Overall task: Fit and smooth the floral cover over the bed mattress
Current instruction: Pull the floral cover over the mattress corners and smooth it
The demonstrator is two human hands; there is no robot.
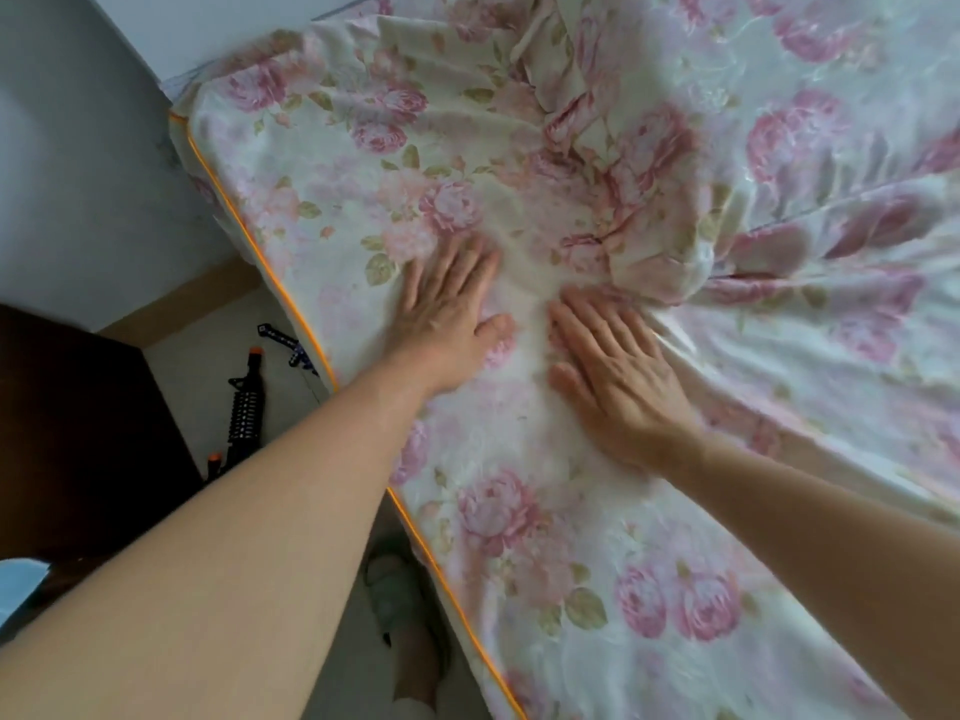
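The floral cover point(519, 537), cream with pink roses, lies across the bed mattress, whose left edge carries orange piping point(244, 226). My left hand point(447, 309) presses flat on the cover near the left edge, fingers straight and spread. Beside it, my right hand point(613, 371) also lies flat on the fabric with straight fingers. Past my hands the cover is bunched into a crumpled ridge point(597, 163) that runs toward the far edge. Long creases fan out to the right of my right hand.
On the floor to the left of the bed lies a black toy gun with orange tips point(244, 407). A dark wooden piece of furniture point(78, 433) stands at the lower left. Slippers point(400, 595) sit on the floor by the bed edge. A grey wall rises beyond.
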